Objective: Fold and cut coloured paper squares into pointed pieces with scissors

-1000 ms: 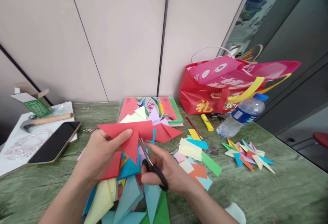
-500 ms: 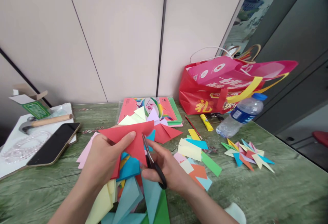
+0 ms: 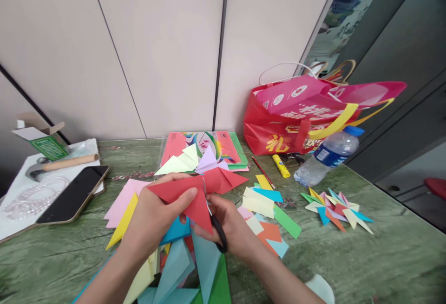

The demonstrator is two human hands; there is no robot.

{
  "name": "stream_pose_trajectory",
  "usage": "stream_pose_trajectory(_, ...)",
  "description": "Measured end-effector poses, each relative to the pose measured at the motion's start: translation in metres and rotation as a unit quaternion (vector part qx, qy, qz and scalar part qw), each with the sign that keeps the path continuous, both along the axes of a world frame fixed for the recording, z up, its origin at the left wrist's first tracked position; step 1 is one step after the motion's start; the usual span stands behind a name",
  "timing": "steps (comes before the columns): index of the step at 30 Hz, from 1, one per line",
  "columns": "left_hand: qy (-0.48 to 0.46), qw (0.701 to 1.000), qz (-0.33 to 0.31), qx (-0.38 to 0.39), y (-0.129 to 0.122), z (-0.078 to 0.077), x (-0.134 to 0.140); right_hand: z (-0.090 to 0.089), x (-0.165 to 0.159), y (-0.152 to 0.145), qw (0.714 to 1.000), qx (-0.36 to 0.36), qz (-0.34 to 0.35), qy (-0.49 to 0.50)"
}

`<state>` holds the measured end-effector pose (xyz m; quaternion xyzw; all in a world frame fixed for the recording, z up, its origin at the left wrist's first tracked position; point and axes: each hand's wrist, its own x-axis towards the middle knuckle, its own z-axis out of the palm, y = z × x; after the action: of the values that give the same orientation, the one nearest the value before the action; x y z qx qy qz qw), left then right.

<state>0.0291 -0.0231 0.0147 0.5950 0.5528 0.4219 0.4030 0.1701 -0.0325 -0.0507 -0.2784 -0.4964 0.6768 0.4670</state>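
Observation:
My left hand (image 3: 153, 211) is closed on a folded piece of red paper (image 3: 181, 190), with the thumb pressed on its upper face. In my right hand (image 3: 226, 220) is a pair of scissors (image 3: 218, 233) with black handles. Their blades lie along the right edge of the red paper, and part of them is hidden. Below both hands are folded light-blue pieces (image 3: 176, 269), pale yellow ones and a green sheet (image 3: 221, 283). Another folded red piece (image 3: 228, 179) rests just behind the scissors, beside a folded lilac piece (image 3: 208, 159).
Loose paper strips (image 3: 259, 202) lie right of my hands, near a glue stick (image 3: 280, 165) and a pencil. Farther right are a paper star shape (image 3: 337, 209), a water bottle (image 3: 329, 155) and a red bag (image 3: 268, 123). A phone (image 3: 73, 195) and a hammer (image 3: 66, 162) lie left.
The red paper has shifted slightly right and tilted down in my left hand. The scissor blades now stand more along its right edge. A yellow folded piece shows beside my left wrist.

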Motion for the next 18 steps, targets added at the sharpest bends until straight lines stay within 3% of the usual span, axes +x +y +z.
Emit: stream_pose_trajectory(18, -0.013, 1.0, 0.009, -0.022, -0.0022, 0.0008, 0.0035, -0.0003, -0.0016, -0.0005, 0.999, -0.011, -0.033, -0.009)
